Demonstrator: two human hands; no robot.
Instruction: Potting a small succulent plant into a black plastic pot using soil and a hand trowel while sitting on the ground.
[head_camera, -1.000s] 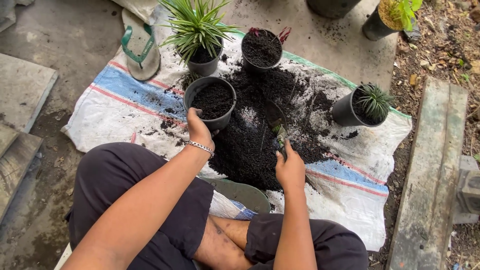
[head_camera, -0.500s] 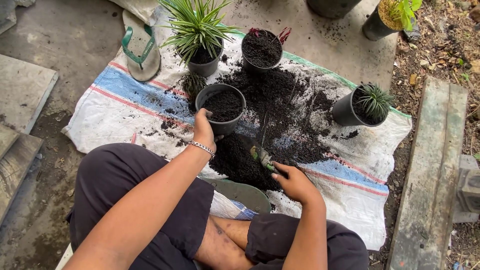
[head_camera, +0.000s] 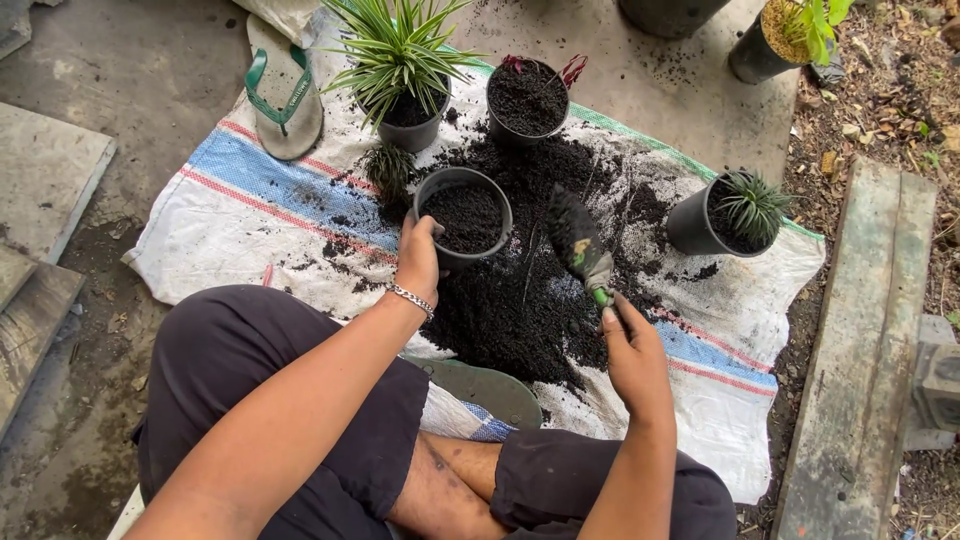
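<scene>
My left hand (head_camera: 417, 258) grips the near rim of a black plastic pot (head_camera: 463, 215) that is nearly full of dark soil. My right hand (head_camera: 630, 345) holds a small green-handled trowel (head_camera: 578, 245), its blade raised and loaded with soil, just right of that pot. Both are over a heap of black soil (head_camera: 530, 290) spread on a white woven sack (head_camera: 250, 205) with blue and red stripes. A bracelet sits on my left wrist. I am seated with legs crossed at the sack's near edge.
Behind the held pot stand a pot with a striped spiky plant (head_camera: 398, 60), a soil-filled pot with red shoots (head_camera: 527, 98), and a tiny plant (head_camera: 388, 168) lying on the sack. A pot with a small spiky plant (head_camera: 735, 212) is right. A green sandal (head_camera: 283, 95), concrete slabs (head_camera: 45, 180) and a wooden plank (head_camera: 860, 340) surround.
My left hand slid the pot rightward toward the soil heap. My right hand dug the trowel into the soil, then lifted it loaded toward the pot.
</scene>
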